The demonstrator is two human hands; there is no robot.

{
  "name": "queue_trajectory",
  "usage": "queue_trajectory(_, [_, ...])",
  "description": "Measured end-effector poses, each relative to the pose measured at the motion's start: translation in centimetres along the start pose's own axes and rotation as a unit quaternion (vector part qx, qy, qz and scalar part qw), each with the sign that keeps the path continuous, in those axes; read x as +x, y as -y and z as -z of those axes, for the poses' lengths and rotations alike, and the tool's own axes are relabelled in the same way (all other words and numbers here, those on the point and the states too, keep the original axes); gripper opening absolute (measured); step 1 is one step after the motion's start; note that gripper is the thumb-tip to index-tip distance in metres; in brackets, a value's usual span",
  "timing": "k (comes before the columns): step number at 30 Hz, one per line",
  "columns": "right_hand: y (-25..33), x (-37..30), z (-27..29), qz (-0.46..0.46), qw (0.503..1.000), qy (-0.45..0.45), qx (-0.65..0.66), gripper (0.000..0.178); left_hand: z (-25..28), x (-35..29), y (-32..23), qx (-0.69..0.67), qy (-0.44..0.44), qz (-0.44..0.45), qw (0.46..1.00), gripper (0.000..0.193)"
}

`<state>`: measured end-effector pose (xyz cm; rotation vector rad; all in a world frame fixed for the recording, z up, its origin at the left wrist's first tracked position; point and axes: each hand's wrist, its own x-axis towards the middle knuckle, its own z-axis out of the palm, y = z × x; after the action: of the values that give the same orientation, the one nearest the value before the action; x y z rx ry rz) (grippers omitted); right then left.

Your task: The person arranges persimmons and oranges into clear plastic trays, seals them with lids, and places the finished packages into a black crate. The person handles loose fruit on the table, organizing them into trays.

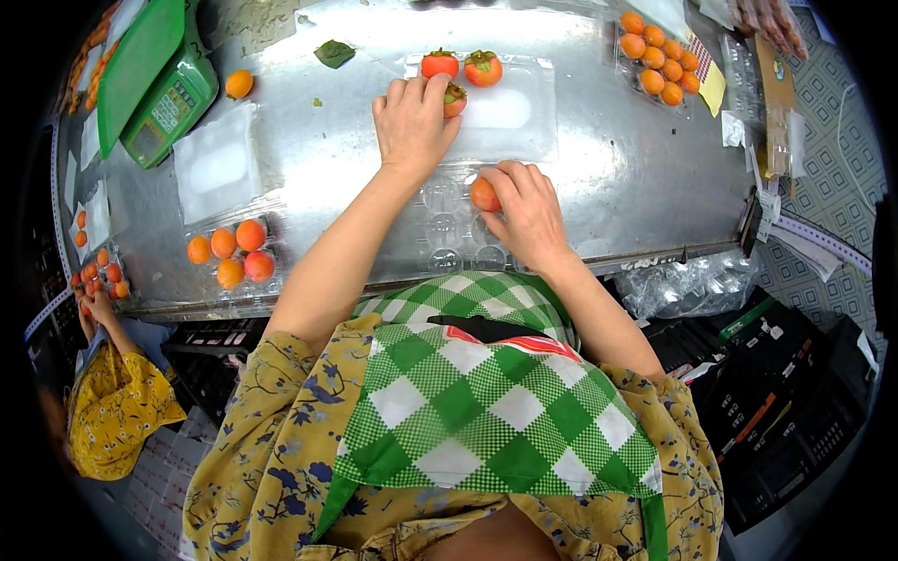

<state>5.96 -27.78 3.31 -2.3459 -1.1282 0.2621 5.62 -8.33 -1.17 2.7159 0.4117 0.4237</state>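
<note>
My left hand [410, 123] reaches to the flat clear tray [538, 131], its thumb and fingers closed on a persimmon [455, 101] with its green calyx up. Just beyond that fruit, two more persimmons stand at the tray's far edge, a reddish one [440, 64] and an orange one [484, 69]. Nearer to me lies a clear plastic tray with round cups [443, 229]. My right hand [528, 213] is over its far right corner, with fingers curled round another persimmon [485, 194]. The palm side of both hands is hidden.
Left of me are a tray of several persimmons [229, 271], a loose fruit [238, 84], a flat clear tray [217, 168] and a green scale [168, 107]. A filled tray [659, 58] sits far right. Another person's hand [96, 304] touches fruit at far left. Black crates [767, 421] stand below right.
</note>
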Motion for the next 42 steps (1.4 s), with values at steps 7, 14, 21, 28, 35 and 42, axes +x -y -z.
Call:
queue_trajectory(7, [1.0, 0.1, 3.0, -0.181, 0.897, -0.026, 0.403, 0.044, 4.1, -1.8, -1.4, -0.418, 0.041, 0.076, 0.904, 0.056])
queue_trajectory(14, [3.9, 0.2, 4.0, -0.294, 0.524, 0.077, 0.796, 0.056, 7.0, -5.8, -4.6, -0.693, 0.094, 0.095, 0.708, 0.060])
queue_trajectory(21, [4.1, -0.7, 4.3, -0.245, 0.590, 0.041, 0.768, 0.047, 7.9, -6.4, -5.2, -0.675, 0.100, 0.034, 0.730, 0.061])
queue_trajectory(28, [3.2, -1.1, 5.7, -0.109, 0.861, -0.087, 0.489, 0.048, 8.5, -7.1, -5.0, -0.743, 0.181, 0.195, 0.614, 0.045])
queue_trajectory(35, [3.1, -0.5, 6.9, 0.041, 0.974, -0.127, 0.182, 0.053, 9.3, -6.5, -5.3, -0.795, 0.300, 0.271, 0.453, 0.040])
queue_trajectory(42, [4.3, -1.1, 7.5, -0.057, 0.911, -0.158, 0.377, 0.053, 9.1, -6.7, -5.3, -0.783, 0.258, 0.216, 0.522, 0.063])
